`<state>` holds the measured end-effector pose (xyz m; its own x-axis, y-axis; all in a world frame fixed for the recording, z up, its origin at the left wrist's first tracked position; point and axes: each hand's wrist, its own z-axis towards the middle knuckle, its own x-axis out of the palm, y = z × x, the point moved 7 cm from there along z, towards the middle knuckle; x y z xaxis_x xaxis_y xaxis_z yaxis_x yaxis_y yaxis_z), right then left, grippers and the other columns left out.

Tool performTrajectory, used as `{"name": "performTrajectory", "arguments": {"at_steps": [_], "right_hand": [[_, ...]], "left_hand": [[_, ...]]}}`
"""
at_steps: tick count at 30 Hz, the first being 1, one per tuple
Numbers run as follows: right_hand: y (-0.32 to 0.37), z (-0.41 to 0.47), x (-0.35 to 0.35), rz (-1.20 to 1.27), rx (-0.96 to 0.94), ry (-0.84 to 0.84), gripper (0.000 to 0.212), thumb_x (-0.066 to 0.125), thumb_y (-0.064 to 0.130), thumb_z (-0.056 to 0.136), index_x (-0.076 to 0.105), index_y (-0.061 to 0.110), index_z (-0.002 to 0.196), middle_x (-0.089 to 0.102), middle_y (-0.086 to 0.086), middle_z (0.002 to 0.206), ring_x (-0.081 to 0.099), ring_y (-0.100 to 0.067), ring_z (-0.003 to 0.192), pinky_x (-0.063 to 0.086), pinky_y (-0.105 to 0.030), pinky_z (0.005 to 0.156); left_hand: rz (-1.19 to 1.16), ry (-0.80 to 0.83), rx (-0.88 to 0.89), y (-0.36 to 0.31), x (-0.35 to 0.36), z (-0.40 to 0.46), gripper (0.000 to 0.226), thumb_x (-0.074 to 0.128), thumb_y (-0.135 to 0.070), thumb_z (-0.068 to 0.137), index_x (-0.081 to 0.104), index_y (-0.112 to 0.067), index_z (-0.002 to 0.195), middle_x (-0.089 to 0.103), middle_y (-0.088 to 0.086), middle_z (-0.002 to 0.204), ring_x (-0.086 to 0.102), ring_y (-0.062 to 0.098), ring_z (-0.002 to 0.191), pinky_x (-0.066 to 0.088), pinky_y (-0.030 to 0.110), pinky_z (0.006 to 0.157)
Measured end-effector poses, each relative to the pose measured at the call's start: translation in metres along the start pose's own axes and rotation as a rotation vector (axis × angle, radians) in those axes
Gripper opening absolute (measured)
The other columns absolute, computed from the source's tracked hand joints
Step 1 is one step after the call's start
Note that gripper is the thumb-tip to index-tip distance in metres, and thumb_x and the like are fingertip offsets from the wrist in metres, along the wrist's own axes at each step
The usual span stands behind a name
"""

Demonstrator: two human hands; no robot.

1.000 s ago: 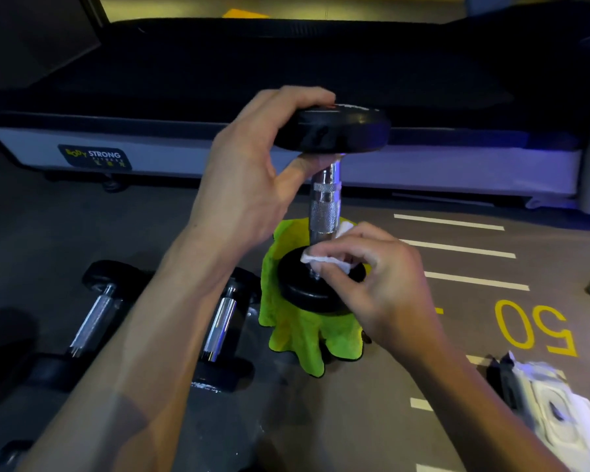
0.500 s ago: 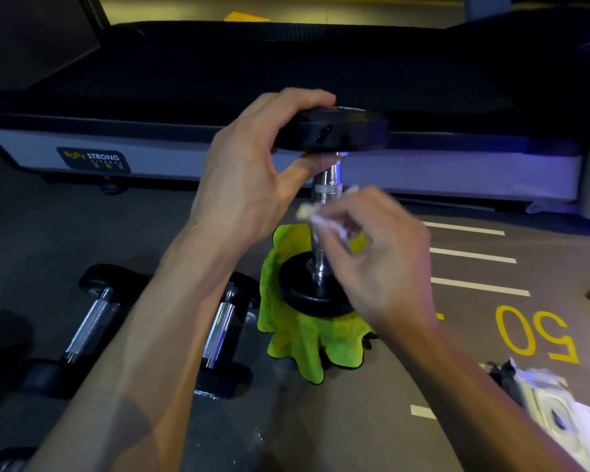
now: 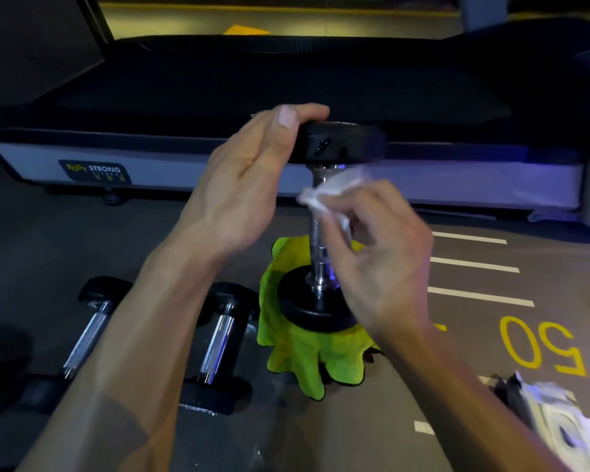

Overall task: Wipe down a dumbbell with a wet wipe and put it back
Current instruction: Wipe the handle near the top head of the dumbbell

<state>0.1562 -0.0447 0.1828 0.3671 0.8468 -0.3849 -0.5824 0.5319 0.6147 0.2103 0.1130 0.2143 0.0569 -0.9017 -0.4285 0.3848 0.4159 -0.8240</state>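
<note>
The dumbbell [image 3: 327, 212] is standing upright on its lower head, on a green cloth [image 3: 307, 362] that is lying on the floor [image 3: 423, 386], a little in front of the treadmill [image 3: 286, 97] at the far side. It looks heavy and completely stiff: two thick black heads, probably rubber, and a shiny metal handle between them with a rough, knurled middle part. The smooth metal near the heads is likely getting slippery when wet, so I would judge the knurled part or the edge of a head to be the safest place to hold. Standing on one end over a soft cloth, it could tip if nobody is steadying it.

The left hand [image 3: 246, 185] is steadying it from the left: the grip is curling around the rim of the upper head, with the thumb on top and the fingers underneath, as far as I can see. The right hand [image 3: 382, 264] is pinching a crumpled white wet wipe [image 3: 327, 195] with the fingertips and is pressing it against the upper part of the handle, just below the top head. This grip is only half closed, the other fingers loosely bent.

Two more dumbbells [image 3: 150, 335] are lying on the floor at the near left, and a pack of wipes [image 3: 556, 427] is lying at the near right.
</note>
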Motion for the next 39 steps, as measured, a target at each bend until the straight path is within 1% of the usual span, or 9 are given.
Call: {"name": "performTrajectory", "arguments": {"at_steps": [6,9,12,22,26,29,32,36,39], "right_hand": [[-0.006,-0.001,0.004,0.02,0.08,0.014,0.004,0.077,0.013,0.092,0.076,0.015,0.089,0.064,0.006,0.088,0.056,0.001,0.075,0.04,-0.011,0.07],[-0.012,0.016,0.001,0.18,0.17,-0.122,0.006,0.078,0.017,0.092,0.074,0.019,0.088,0.068,0.0,0.087,0.063,-0.013,0.077,0.05,-0.029,0.07],[-0.016,-0.014,0.008,0.247,0.253,-0.074,0.01,0.076,0.014,0.093,0.073,0.022,0.09,0.07,0.002,0.09,0.063,-0.018,0.078,0.052,-0.044,0.071],[-0.043,0.011,0.016,0.799,0.655,-0.312,0.01,0.077,0.004,0.09,0.071,0.012,0.087,0.076,-0.001,0.082,0.069,-0.01,0.079,0.054,-0.023,0.075],[-0.022,0.015,0.014,0.602,0.449,-0.331,0.006,0.082,0.008,0.087,0.077,0.011,0.088,0.074,-0.009,0.091,0.072,-0.023,0.087,0.057,-0.038,0.081],[-0.007,0.019,0.014,0.353,0.24,-0.301,0.005,0.082,0.006,0.087,0.081,0.009,0.091,0.07,-0.002,0.089,0.067,-0.015,0.084,0.053,-0.027,0.078],[-0.003,0.021,0.012,0.142,0.091,-0.261,0.006,0.08,0.009,0.09,0.082,0.008,0.096,0.068,-0.004,0.092,0.066,-0.013,0.086,0.051,-0.022,0.08],[-0.033,0.015,0.009,0.227,0.264,-0.267,0.005,0.077,0.017,0.093,0.077,0.022,0.095,0.07,-0.002,0.096,0.069,-0.018,0.09,0.057,-0.041,0.084],[-0.055,0.013,0.004,0.396,0.461,-0.36,0.009,0.076,0.017,0.094,0.073,0.026,0.096,0.074,-0.01,0.099,0.072,-0.019,0.091,0.059,-0.042,0.086]], "left_hand": [[0.012,-0.022,0.075,0.0,0.001,0.003,0.039,0.036,-0.041,0.112,0.068,-0.031,0.133,0.07,-0.015,0.122,0.06,0.0,0.111,0.044,0.029,0.099],[0.021,-0.017,0.083,-0.001,0.0,0.005,0.039,0.037,-0.04,0.112,0.068,-0.03,0.134,0.071,-0.013,0.122,0.063,0.002,0.112,0.047,0.031,0.099],[0.031,-0.037,0.076,0.0,-0.002,0.008,0.039,0.037,-0.041,0.112,0.069,-0.031,0.132,0.068,-0.023,0.106,0.058,-0.009,0.096,0.042,0.024,0.091],[-0.005,-0.062,0.06,-0.001,0.001,0.008,0.036,0.04,-0.035,0.113,0.07,-0.026,0.131,0.064,-0.03,0.09,0.058,-0.013,0.087,0.04,0.011,0.084],[-0.013,-0.069,0.06,-0.002,0.002,0.009,0.035,0.04,-0.035,0.113,0.07,-0.027,0.131,0.07,-0.023,0.106,0.063,-0.01,0.099,0.047,0.018,0.09],[-0.005,-0.078,0.072,-0.002,-0.001,0.01,0.033,0.04,-0.037,0.113,0.069,-0.032,0.129,0.074,-0.014,0.121,0.068,0.003,0.116,0.053,0.034,0.102],[-0.002,-0.076,0.079,-0.005,-0.001,0.009,0.034,0.041,-0.035,0.113,0.07,-0.029,0.129,0.074,-0.02,0.113,0.068,-0.002,0.109,0.053,0.025,0.096],[0.028,-0.064,0.068,-0.004,0.001,0.011,0.033,0.042,-0.032,0.114,0.07,-0.027,0.129,0.06,-0.039,0.076,0.056,-0.018,0.08,0.037,0.004,0.078],[-0.012,-0.076,0.075,-0.006,0.0,0.006,0.033,0.043,-0.033,0.113,0.071,-0.028,0.129,0.069,-0.03,0.097,0.061,-0.014,0.094,0.04,0.007,0.086]]}}
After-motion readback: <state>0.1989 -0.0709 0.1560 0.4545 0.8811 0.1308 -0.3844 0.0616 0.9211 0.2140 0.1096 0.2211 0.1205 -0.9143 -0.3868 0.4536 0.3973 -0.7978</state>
